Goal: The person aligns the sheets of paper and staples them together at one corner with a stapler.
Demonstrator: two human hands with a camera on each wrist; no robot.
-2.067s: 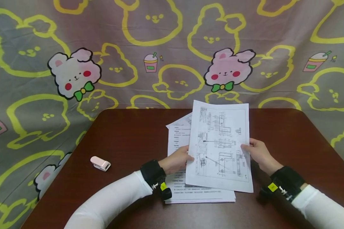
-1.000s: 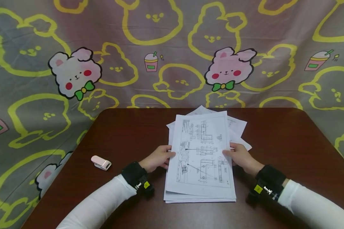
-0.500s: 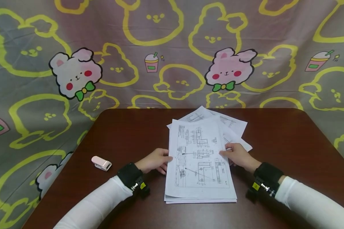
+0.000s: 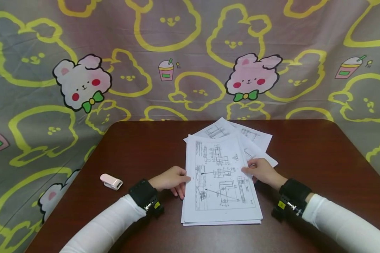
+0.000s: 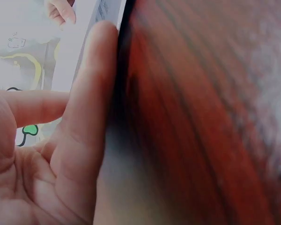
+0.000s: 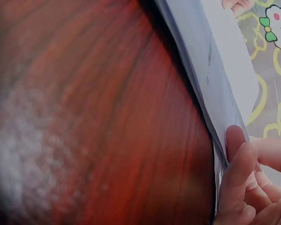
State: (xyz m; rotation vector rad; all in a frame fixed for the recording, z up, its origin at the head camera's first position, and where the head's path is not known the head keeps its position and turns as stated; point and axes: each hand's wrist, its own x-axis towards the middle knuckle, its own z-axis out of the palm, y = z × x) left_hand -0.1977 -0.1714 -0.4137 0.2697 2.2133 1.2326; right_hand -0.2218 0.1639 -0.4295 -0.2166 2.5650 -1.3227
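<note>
A white sheet with a technical drawing (image 4: 221, 182) lies on top of a paper stack (image 4: 225, 222), slightly askew to it. At the left edge my left hand (image 4: 169, 179) has its thumb on the sheet's margin, its other fingers reaching down beside the stack. The left wrist view shows a straight finger (image 5: 86, 93) lying along the paper edge. My right hand (image 4: 264, 172) pinches the sheet's right edge between thumb and fingers. In the right wrist view a fingertip (image 6: 235, 140) presses against the slightly raised paper, with other fingers curled behind.
More printed sheets (image 4: 256, 137) fan out at angles behind the stack. A pale pink stapler-like object (image 4: 111, 181) lies on the brown table (image 4: 139, 151) at left. A patterned curtain (image 4: 190, 52) hangs behind the table's far edge.
Both hands have brought the drawing sheet leftward and down onto the stack, then slightly nearer. The left hand's fingers now reach lower beside the stack's edge.
</note>
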